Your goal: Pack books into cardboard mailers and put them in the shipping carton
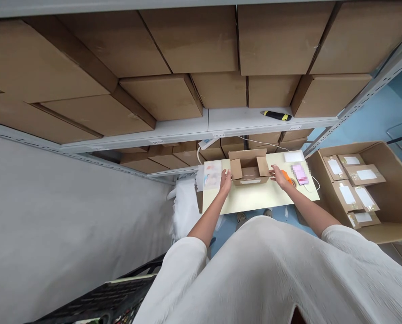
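A small open cardboard box (250,181) sits on the pale yellow tabletop (244,200), its flaps folded outward and a white label on its front. My left hand (225,182) is closed against the box's left side. On the opposite side, my right hand (279,177) grips the box's right end with its fingertips. An orange tape dispenser (288,177) lies just beyond my right hand, partly hidden by it. Farther right is a phone (300,174) with a pink blurred screen.
Shelves above hold several cardboard boxes (271,38); a black and yellow utility knife (277,115) lies on the shelf edge. To the right, a large carton (386,198) contains several labelled boxes. A clear plastic bag (212,174) lies at the table's left, and a black crate (127,292) stands lower left.
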`<state>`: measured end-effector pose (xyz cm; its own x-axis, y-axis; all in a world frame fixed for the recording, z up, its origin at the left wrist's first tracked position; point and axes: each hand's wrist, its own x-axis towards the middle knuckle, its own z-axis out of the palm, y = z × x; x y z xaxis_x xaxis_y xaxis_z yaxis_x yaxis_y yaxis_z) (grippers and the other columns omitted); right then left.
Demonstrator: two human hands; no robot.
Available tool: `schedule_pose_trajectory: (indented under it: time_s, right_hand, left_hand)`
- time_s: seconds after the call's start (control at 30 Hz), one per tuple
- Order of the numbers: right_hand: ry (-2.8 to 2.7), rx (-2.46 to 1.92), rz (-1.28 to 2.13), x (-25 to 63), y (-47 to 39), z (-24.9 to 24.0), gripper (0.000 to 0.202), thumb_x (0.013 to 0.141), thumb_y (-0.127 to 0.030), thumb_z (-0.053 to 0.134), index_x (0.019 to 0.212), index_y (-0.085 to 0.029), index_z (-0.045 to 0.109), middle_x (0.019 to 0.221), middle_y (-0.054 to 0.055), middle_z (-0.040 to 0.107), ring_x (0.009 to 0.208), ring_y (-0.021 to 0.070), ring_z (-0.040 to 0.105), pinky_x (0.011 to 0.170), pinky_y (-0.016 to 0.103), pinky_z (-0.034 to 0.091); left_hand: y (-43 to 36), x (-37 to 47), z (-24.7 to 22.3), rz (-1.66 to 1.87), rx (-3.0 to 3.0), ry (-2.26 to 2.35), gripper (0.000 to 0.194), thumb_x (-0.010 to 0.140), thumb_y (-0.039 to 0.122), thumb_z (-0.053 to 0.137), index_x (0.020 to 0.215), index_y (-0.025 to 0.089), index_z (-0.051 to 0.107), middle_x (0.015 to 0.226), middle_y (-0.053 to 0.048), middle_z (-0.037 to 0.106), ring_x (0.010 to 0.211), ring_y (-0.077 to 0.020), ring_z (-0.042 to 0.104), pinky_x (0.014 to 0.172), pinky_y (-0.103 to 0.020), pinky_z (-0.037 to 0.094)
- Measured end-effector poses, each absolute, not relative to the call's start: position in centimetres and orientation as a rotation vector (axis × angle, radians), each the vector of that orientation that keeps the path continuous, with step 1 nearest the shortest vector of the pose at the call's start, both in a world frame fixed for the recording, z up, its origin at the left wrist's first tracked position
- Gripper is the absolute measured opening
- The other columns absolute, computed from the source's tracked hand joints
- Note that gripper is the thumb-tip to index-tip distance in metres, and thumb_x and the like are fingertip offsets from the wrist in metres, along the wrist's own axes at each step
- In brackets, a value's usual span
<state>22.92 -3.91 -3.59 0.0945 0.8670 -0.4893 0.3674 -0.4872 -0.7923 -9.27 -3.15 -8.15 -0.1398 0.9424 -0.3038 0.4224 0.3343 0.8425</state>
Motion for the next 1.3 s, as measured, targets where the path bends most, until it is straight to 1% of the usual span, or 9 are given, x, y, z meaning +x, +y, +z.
schedule_pose_trajectory:
  time_s: [0.2, 0.47, 0.67, 0.83, 0.97, 1.03, 1.13, 1.2, 1.3]
  right_hand:
    - [-1.474, -1.913, 1.028, 22.6, -3.0, -3.2, 0.058, 0.11, -0.052, 0.041, 0.157, -0.023, 0.059, 0.158, 0.016, 0.063, 0.137, 0.0277, 0.064, 0.117, 0.043, 0.054]
    - [-2.39, -1.498, 0.967, 18.8, 0.9, -1.0, 0.051, 0.11, -0.032, 0.04, 0.149, -0.028, 0.072, 0.135, 0.009, 0.079, 0.134, 0.0321, 0.065, 0.119, 0.052, 0.046]
    - [-2.76, -1.501, 0.78, 18.7, 0.4, 1.8, 0.052, 0.114, -0.038, 0.036, 0.147, -0.021, 0.072, 0.142, 0.018, 0.075, 0.142, 0.0369, 0.056, 0.117, 0.056, 0.035]
    - [-2.766, -1.77, 0.383, 20.4, -0.3, 2.9, 0.047, 0.114, -0.034, 0.038, 0.135, -0.013, 0.073, 0.139, 0.024, 0.072, 0.132, 0.0392, 0.059, 0.112, 0.053, 0.036]
    - [-2.754, -1.991, 0.406, 22.4, -0.1, 2.1, 0.047, 0.111, -0.038, 0.045, 0.144, -0.013, 0.068, 0.141, 0.025, 0.071, 0.135, 0.0412, 0.06, 0.115, 0.054, 0.04]
    - [-2.748, -2.013, 0.52, 23.0, 0.2, 1.3, 0.062, 0.108, -0.051, 0.054, 0.161, -0.018, 0.056, 0.159, 0.023, 0.06, 0.143, 0.0426, 0.056, 0.116, 0.054, 0.044]
    - [-2.742, -2.024, 0.657, 22.7, 0.9, 0.0, 0.114, 0.09, -0.073, 0.074, 0.181, -0.031, 0.02, 0.188, 0.016, 0.018, 0.156, 0.0478, 0.044, 0.117, 0.055, 0.049]
    - [-2.76, -2.065, 0.686, 21.9, 1.5, -0.7, 0.143, 0.075, -0.079, 0.086, 0.183, -0.037, 0.002, 0.191, 0.012, -0.006, 0.159, 0.052, 0.038, 0.116, 0.058, 0.051]
    - [-2.792, -2.155, 0.692, 20.4, 2.6, -1.7, 0.163, 0.063, -0.077, 0.096, 0.181, -0.04, -0.01, 0.188, 0.01, -0.022, 0.16, 0.0546, 0.033, 0.113, 0.06, 0.054]
  left_hand:
    - [-2.2, -8.9, -6.0, 0.771, 1.356, 1.759, 0.059, 0.098, 0.028, 0.062, 0.156, 0.021, 0.055, 0.157, -0.017, 0.061, 0.144, -0.0307, 0.062, 0.124, -0.046, 0.049]
    - [1.4, -5.5, -2.0, 0.378, 1.933, 1.354, 0.056, 0.084, 0.007, 0.052, 0.127, 0.03, 0.078, 0.134, -0.002, 0.08, 0.132, -0.0277, 0.069, 0.121, -0.043, 0.051]
    - [1.9, -5.3, -1.2, 0.003, 2.157, 1.291, 0.052, 0.087, 0.008, 0.052, 0.129, 0.028, 0.077, 0.132, -0.006, 0.081, 0.133, -0.0295, 0.069, 0.123, -0.047, 0.041]
    - [-0.1, -7.3, -0.7, 0.055, 2.352, 1.314, 0.036, 0.103, 0.029, 0.053, 0.133, 0.023, 0.073, 0.137, -0.015, 0.075, 0.143, -0.0342, 0.058, 0.127, -0.055, 0.031]
    - [-1.8, -9.5, -1.3, 0.089, 2.305, 1.533, 0.059, 0.099, 0.051, 0.069, 0.151, 0.025, 0.063, 0.165, -0.019, 0.055, 0.156, -0.0412, 0.043, 0.132, -0.062, 0.021]
    - [-2.3, -10.3, -2.1, 0.023, 2.212, 1.618, 0.079, 0.091, 0.057, 0.078, 0.16, 0.025, 0.055, 0.172, -0.021, 0.046, 0.158, -0.0452, 0.041, 0.131, -0.066, 0.02]
    - [-2.6, -10.8, -3.8, -0.029, 2.123, 1.626, 0.097, 0.084, 0.057, 0.084, 0.168, 0.027, 0.045, 0.176, -0.023, 0.04, 0.161, -0.0474, 0.038, 0.13, -0.066, 0.023]
    - [-2.6, -10.8, -4.9, -0.005, 2.1, 1.603, 0.103, 0.083, 0.054, 0.086, 0.171, 0.026, 0.041, 0.178, -0.024, 0.037, 0.163, -0.0479, 0.037, 0.13, -0.063, 0.027]
    - [-2.6, -10.8, -6.3, 0.075, 2.077, 1.584, 0.108, 0.082, 0.051, 0.088, 0.173, 0.024, 0.037, 0.18, -0.026, 0.032, 0.164, -0.0482, 0.038, 0.13, -0.061, 0.03]
